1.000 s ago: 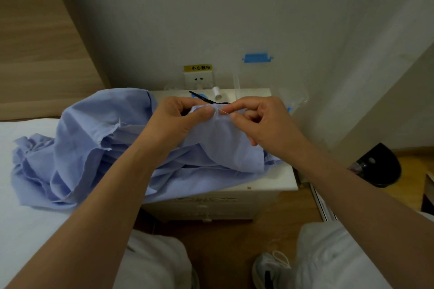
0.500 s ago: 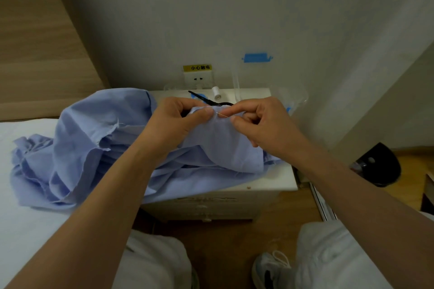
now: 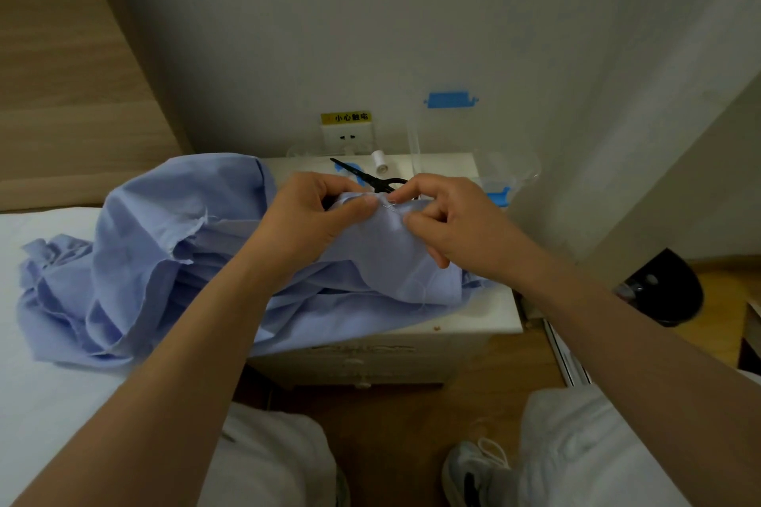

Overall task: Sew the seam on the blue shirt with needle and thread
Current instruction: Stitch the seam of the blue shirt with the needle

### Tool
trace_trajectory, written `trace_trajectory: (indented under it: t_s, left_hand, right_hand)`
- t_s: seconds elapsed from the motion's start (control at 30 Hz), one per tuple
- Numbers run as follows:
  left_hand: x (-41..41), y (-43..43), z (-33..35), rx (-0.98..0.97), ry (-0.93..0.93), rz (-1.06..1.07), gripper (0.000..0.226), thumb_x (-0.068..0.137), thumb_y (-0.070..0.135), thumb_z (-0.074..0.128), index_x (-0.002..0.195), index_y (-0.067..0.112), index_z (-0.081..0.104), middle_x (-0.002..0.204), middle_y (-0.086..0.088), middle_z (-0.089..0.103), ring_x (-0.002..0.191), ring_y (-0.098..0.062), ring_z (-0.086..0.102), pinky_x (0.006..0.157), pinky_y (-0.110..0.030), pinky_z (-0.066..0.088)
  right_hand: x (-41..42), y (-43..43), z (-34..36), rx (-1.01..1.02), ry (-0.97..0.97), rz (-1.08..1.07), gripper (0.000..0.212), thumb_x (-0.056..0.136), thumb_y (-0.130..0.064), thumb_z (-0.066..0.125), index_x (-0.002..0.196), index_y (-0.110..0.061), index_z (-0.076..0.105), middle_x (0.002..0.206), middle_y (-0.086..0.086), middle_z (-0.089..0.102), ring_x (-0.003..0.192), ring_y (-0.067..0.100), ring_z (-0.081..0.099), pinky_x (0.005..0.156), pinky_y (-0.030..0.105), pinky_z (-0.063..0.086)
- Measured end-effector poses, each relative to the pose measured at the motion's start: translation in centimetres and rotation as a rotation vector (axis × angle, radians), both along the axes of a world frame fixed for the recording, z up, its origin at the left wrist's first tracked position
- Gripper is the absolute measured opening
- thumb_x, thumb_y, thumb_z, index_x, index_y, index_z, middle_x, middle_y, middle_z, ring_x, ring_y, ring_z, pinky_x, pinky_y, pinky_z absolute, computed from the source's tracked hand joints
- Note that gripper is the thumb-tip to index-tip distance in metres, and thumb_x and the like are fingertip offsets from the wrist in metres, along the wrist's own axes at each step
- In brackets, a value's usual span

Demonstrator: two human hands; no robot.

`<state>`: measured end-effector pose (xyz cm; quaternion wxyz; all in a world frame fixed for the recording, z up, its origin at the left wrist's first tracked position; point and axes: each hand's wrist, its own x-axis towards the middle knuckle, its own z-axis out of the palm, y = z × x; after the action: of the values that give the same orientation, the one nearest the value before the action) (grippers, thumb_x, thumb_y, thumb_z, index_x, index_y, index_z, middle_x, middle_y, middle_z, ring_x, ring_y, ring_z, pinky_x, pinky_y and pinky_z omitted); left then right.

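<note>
A white bedside cabinet [image 3: 486,317] stands against a grey wall, with a bed [image 3: 41,403] to its left. The blue shirt [image 3: 136,259] sprawls over both. The left hand [image 3: 313,218] pinches a raised fold of it. The right hand [image 3: 457,226] pinches the needle [image 3: 389,207] at that fold. Over the last second its fingertips have crept slightly toward the left thumb, so a stitch seems to be going in. Behind the hands lie scissors [image 3: 370,179] and a spool [image 3: 379,161]. A clear box [image 3: 514,177] sits at the cabinet's back corner and a dark bin [image 3: 667,292] on the floor; their contents are unclear.
</note>
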<state>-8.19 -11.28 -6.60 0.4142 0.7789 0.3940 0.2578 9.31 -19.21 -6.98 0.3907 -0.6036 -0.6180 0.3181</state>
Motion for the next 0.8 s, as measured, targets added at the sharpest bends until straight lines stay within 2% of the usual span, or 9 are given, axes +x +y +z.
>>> trace_trajectory:
  t_s: [0.07, 0.13, 0.27, 0.43, 0.63, 0.8]
  left_hand:
    - [0.07, 0.06, -0.11, 0.034, -0.002, 0.028, 0.015, 0.092, 0.021, 0.063, 0.094, 0.010, 0.073, 0.079, 0.003, 0.070, 0.072, 0.000, 0.063, 0.061, -0.009, 0.047]
    - [0.15, 0.04, -0.09, 0.044, -0.012, 0.052, 0.013, 0.091, 0.020, 0.064, 0.092, 0.011, 0.072, 0.075, 0.006, 0.068, 0.067, 0.003, 0.061, 0.059, -0.008, 0.045]
    - [0.18, -0.14, -0.14, 0.039, -0.004, 0.041, 0.015, 0.090, 0.023, 0.064, 0.090, 0.010, 0.072, 0.078, -0.001, 0.070, 0.069, -0.001, 0.062, 0.059, -0.009, 0.046]
    - [0.13, -0.12, -0.01, 0.015, -0.002, 0.055, 0.017, 0.091, 0.024, 0.064, 0.093, 0.010, 0.073, 0.080, -0.001, 0.070, 0.072, -0.006, 0.063, 0.058, -0.011, 0.047]
    - [0.25, -0.04, 0.04, 0.003, -0.009, 0.067, 0.010, 0.091, 0.020, 0.063, 0.095, 0.016, 0.071, 0.077, 0.009, 0.067, 0.064, 0.008, 0.059, 0.052, -0.007, 0.042]
    - [0.09, 0.00, 0.25, -0.022, -0.010, 0.032, 0.015, 0.093, 0.018, 0.059, 0.095, 0.010, 0.072, 0.080, 0.002, 0.070, 0.067, 0.004, 0.061, 0.057, -0.009, 0.047]
  right_hand:
    - [0.03, 0.11, -0.12, 0.005, 0.007, -0.021, 0.020, 0.091, -0.001, 0.051, 0.102, -0.015, 0.062, 0.040, 0.000, 0.050, 0.036, 0.005, 0.046, 0.047, 0.012, 0.040]
    - [0.00, 0.17, -0.19, 0.023, -0.006, -0.034, 0.019, 0.092, -0.002, 0.052, 0.098, -0.017, 0.061, 0.041, -0.001, 0.051, 0.037, 0.005, 0.047, 0.048, 0.014, 0.043]
    - [-0.26, 0.16, -0.46, 0.067, -0.059, -0.055, 0.016, 0.093, -0.006, 0.053, 0.094, -0.021, 0.059, 0.044, -0.001, 0.054, 0.040, 0.004, 0.051, 0.053, 0.019, 0.047]
    - [-0.24, 0.30, -0.62, 0.068, -0.034, -0.070, 0.016, 0.094, -0.006, 0.054, 0.096, -0.021, 0.061, 0.044, -0.001, 0.055, 0.041, 0.005, 0.051, 0.054, 0.014, 0.046]
    - [0.27, 0.45, -0.46, 0.046, 0.027, -0.049, 0.016, 0.094, -0.005, 0.055, 0.099, -0.015, 0.066, 0.039, -0.006, 0.053, 0.042, 0.004, 0.051, 0.057, 0.012, 0.044]
    - [0.24, 0.24, 0.00, 0.015, 0.089, -0.026, 0.015, 0.095, -0.006, 0.055, 0.101, -0.012, 0.068, 0.039, -0.006, 0.051, 0.039, 0.002, 0.048, 0.054, 0.007, 0.040]
